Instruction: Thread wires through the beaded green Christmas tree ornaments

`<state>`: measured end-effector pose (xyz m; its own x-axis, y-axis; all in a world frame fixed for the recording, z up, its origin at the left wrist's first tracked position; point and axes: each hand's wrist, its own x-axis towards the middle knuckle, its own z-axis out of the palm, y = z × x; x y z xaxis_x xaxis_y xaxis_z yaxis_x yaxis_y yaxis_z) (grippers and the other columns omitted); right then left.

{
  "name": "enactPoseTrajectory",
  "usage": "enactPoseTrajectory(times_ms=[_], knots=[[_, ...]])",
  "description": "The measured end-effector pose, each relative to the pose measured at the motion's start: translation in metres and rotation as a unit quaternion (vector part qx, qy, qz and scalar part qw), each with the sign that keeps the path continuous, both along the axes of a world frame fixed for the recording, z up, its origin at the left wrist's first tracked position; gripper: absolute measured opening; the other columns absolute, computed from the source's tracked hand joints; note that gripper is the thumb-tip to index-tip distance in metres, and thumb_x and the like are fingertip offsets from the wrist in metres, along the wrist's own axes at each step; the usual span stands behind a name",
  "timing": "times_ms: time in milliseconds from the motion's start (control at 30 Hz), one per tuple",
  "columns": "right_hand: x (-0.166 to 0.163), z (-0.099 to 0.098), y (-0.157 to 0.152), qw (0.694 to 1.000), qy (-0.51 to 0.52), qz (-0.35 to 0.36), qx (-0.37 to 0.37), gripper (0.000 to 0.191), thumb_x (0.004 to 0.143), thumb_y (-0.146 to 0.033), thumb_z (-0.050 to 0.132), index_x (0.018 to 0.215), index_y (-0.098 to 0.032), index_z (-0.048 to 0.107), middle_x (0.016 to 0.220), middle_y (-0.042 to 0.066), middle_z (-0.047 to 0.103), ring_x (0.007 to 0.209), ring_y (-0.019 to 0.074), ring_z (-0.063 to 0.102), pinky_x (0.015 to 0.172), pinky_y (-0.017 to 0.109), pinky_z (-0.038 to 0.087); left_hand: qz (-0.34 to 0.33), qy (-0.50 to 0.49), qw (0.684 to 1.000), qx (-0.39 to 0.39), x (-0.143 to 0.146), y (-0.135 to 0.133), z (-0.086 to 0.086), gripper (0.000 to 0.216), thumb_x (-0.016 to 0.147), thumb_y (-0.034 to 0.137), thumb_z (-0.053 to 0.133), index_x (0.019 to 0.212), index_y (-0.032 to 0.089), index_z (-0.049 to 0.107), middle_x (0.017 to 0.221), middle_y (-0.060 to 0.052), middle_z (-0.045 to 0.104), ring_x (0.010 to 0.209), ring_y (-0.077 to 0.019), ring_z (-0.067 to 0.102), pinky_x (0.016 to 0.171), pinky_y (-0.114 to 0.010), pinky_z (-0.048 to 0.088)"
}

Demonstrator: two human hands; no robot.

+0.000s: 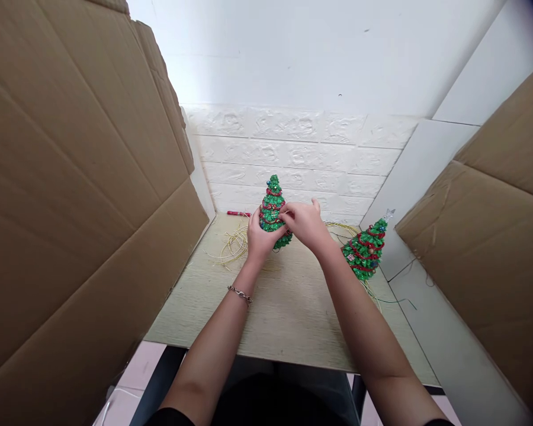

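A small green Christmas tree [273, 201] with red garland stands at the far middle of the pale wooden table [288, 313]. My left hand [259, 236] is wrapped round its lower left side. My right hand [305, 225] reaches in from the right, its fingertips pinched against the tree's middle; what they pinch is too small to make out. A second green tree [365, 249] with red garland and a clear star top leans at the table's right edge, apart from both hands.
Coils of thin yellow wire [231, 245] lie left of the held tree and behind my right hand. A red pen-like object [238, 213] lies by the white brick wall. Tall cardboard sheets [71, 201] stand on the left and right [493, 236].
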<state>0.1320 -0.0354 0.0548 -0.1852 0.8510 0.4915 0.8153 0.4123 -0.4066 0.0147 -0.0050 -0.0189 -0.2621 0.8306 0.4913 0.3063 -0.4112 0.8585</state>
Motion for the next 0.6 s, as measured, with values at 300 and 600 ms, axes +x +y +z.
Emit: enactPoseTrajectory(times_ms=[300,600], knots=[[0.016,0.013,-0.008,0.997,0.067,0.043,-0.001,0.011,0.079,-0.027,0.06,0.085,-0.021,0.066,0.073,-0.001,0.065,0.07,0.0139,0.057,0.091,0.039,0.036,0.003,0.022,1.0,0.007,-0.001,-0.001,-0.001,0.079,0.053,0.037,0.079,0.123,0.014,0.049,0.123,-0.015,0.056,0.117,-0.0276,0.052,0.098,-0.039,0.041],[0.009,0.004,0.001,0.998,0.05,0.014,0.024,0.016,0.085,-0.023,0.05,0.08,-0.02,0.065,0.08,0.001,0.069,0.074,0.0154,0.058,0.096,0.042,0.029,0.001,0.038,0.999,0.035,-0.001,0.0,-0.003,0.078,0.053,0.036,0.08,0.122,0.016,0.05,0.121,-0.014,0.056,0.116,-0.0282,0.052,0.099,-0.04,0.042]])
